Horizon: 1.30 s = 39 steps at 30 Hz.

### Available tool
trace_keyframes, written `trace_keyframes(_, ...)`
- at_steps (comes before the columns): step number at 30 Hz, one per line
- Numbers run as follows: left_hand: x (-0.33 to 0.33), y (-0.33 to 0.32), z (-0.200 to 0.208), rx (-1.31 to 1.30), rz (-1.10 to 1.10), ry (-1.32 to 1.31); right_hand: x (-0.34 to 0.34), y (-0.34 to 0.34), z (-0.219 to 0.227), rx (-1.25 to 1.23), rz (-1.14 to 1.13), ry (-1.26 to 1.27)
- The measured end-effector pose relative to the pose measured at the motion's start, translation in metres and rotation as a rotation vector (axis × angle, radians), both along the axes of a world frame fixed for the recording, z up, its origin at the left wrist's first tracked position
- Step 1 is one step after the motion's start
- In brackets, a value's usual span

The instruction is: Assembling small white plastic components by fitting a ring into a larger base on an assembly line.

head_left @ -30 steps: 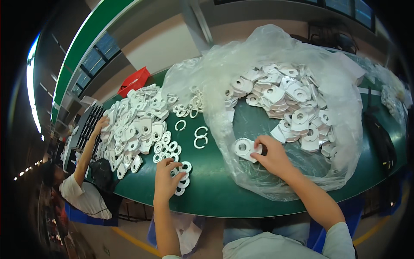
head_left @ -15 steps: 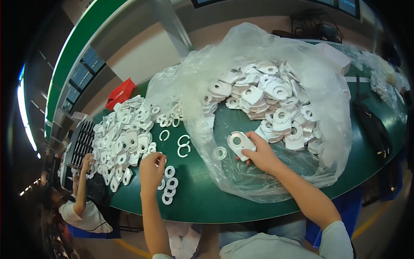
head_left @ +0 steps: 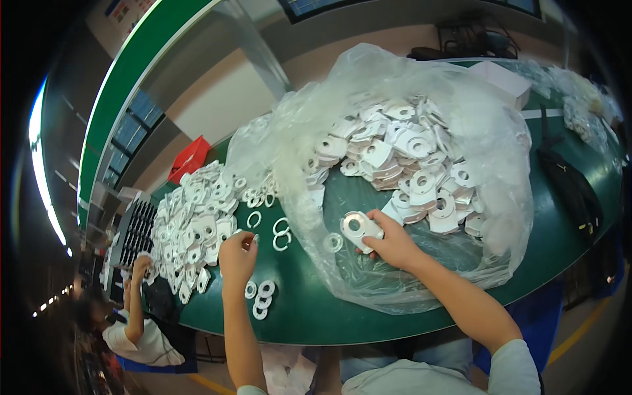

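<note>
R hand (head_left: 394, 243) grips wht part (head_left: 370, 229); poster (head_left: 125, 18) illegible.

Nothing is coming through legibly anywhere in view right now: not one word, number or sign is reading clearly. Up in the far upper left of the frame, a pale wall board (head_left: 122, 24) is showing small reddish marks near the top edge, but they are blurring too much for anyone to be making out print.

One plate pile (head_left: 388, 155) sits on plastic (head_left: 507, 204); another pile (head_left: 197, 227) left; rings (head_left: 282, 234) between them.
</note>
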<state>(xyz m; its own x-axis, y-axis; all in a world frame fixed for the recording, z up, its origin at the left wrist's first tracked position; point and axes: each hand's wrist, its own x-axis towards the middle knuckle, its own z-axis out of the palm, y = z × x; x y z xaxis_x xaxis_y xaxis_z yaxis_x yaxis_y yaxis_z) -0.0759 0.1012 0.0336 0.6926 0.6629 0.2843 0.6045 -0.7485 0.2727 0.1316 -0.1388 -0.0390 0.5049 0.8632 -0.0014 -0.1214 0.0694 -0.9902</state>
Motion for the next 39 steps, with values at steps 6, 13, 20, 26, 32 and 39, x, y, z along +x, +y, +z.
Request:
trace_keyframes(6,0.075,-0.092,-0.002,-0.858,-0.412,-0.521,-0.001,0.002,0.005,0.033,0.075,0.024)
trace_keyframes(13,0.096,-0.110,-0.038,-0.481,-0.382,-0.567,-0.001,0.002,0.001,0.055,0.039,0.051)
trace_keyframes(20,0.086,-0.102,-0.041,-0.914,-0.362,-0.564,-0.001,0.000,0.005,0.048,0.034,0.072)
trace_keyframes(26,0.054,-0.004,-0.019,-0.239,-0.182,-0.369,-0.004,-0.002,0.013,-0.001,0.049,0.048)
trace_keyframes(32,0.067,0.042,-0.048,-0.077,-0.314,-0.062,-0.002,-0.002,0.009,0.001,0.027,0.043)
trace_keyframes(39,0.045,0.075,-0.028,-0.256,-0.175,-0.194,-0.004,0.002,0.006,0.015,0.027,0.082)
